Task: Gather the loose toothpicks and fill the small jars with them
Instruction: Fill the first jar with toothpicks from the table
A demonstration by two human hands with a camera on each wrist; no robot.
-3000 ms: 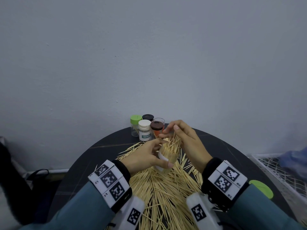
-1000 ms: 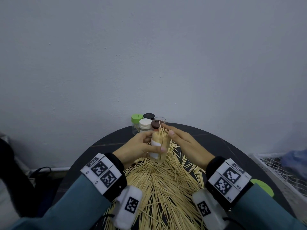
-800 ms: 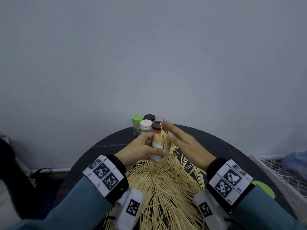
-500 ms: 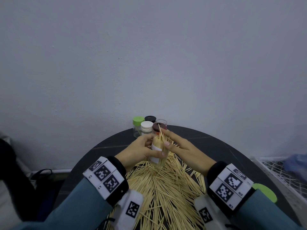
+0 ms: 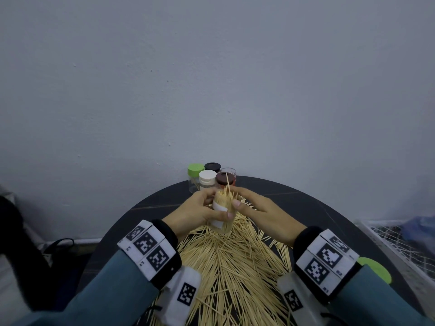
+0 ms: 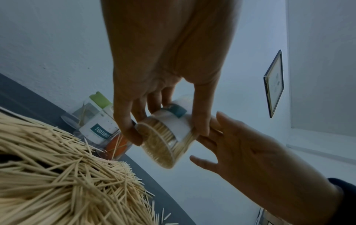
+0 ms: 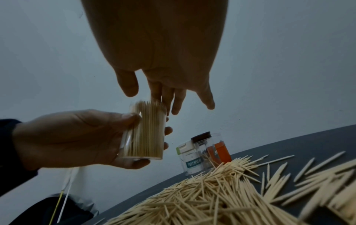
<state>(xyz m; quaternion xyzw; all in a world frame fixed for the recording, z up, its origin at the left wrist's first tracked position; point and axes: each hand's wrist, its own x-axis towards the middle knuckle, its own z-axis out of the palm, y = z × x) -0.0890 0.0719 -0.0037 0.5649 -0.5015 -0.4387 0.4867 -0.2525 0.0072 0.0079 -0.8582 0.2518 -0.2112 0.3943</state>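
Note:
My left hand [image 5: 213,209] grips a clear small jar [image 5: 222,216] with a white label, held nearly upright above the far end of the toothpick pile [image 5: 235,262]. The jar [image 7: 146,134] is packed with toothpicks, and a few stand out above its mouth. My right hand [image 5: 237,198] reaches in from the right with straight fingers. Its fingertips [image 7: 169,106] touch the toothpick tops, and its thumb lies beside the jar. In the left wrist view the jar [image 6: 163,141] shows its round base between my thumb and fingers.
Several small jars stand at the round black table's [image 5: 317,215] far edge: green lid [image 5: 195,169], black lid [image 5: 212,166], white lid [image 5: 207,177], brown lid [image 5: 225,178]. A loose green lid [image 5: 374,271] lies at the right edge. A white wire basket [image 5: 400,238] stands beyond.
My left hand has lifted the jar more upright and moved it further from me. My right hand no longer pinches a bundle; its fingers now lie straight on the toothpick tops.

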